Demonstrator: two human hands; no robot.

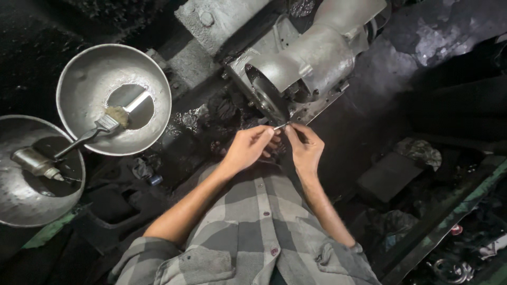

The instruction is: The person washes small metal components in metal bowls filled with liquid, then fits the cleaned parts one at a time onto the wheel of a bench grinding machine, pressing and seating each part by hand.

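A thin metal pin [280, 126] is pinched between the fingertips of the left hand [248, 148] and the right hand [304, 148], its tip held against the dark grinding disc [268, 100] of a grey cast-metal machine [317, 53]. Left of the machine, a dull round steel bowl [84, 79] containing a bristle brush [108, 124] is seen on the black, grimy bench [359, 126].

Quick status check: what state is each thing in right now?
Left hand: pinching the thin metal piece.
Right hand: pinching the same piece, held against the grey grinding disc.
Round metal bowl: upright, holds a paintbrush lying in liquid.
Second metal bowl: upright, small bottle lying inside.
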